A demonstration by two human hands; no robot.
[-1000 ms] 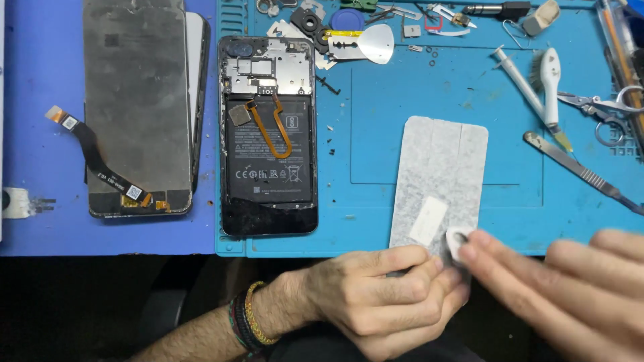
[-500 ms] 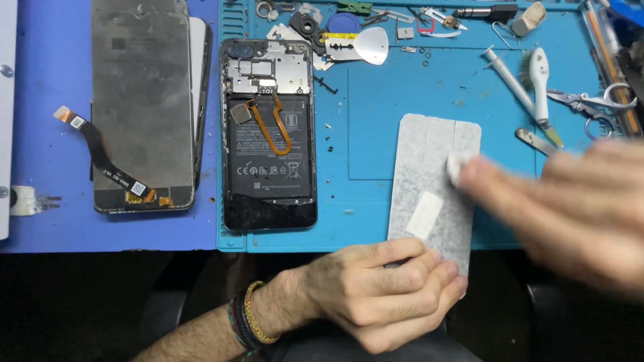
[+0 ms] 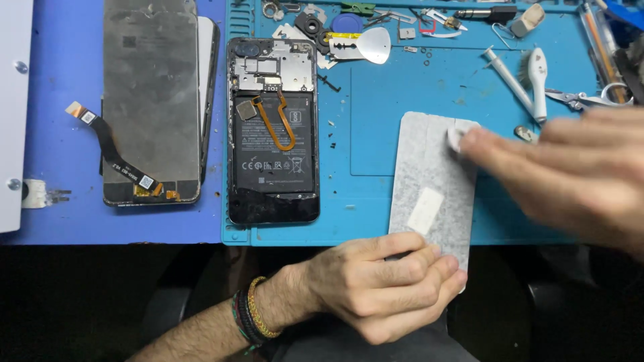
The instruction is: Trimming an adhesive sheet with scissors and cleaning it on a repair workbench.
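A grey speckled sheet (image 3: 429, 161) lies on the blue work mat (image 3: 376, 100), its near end hanging over the mat's front edge. My left hand (image 3: 382, 285) pinches that near end from below. My right hand (image 3: 570, 174), blurred by motion, comes in from the right and presses a small white pad (image 3: 456, 137) against the sheet's far right corner. A white strip (image 3: 425, 210) is stuck on the sheet's lower middle. Left of the sheet an opened phone (image 3: 274, 134) lies face down, showing its black battery and an orange flex cable.
A detached screen assembly (image 3: 151, 100) with a black flex cable (image 3: 111, 147) lies on the darker blue surface at left, beside a white panel (image 3: 13, 114). A white pick (image 3: 373, 45), a white brush (image 3: 538, 74), scissors (image 3: 583, 99) and small parts crowd the mat's far edge.
My right hand has carried the white pad from the sheet's near end up to its far right corner. My left hand has kept its hold on the near end.
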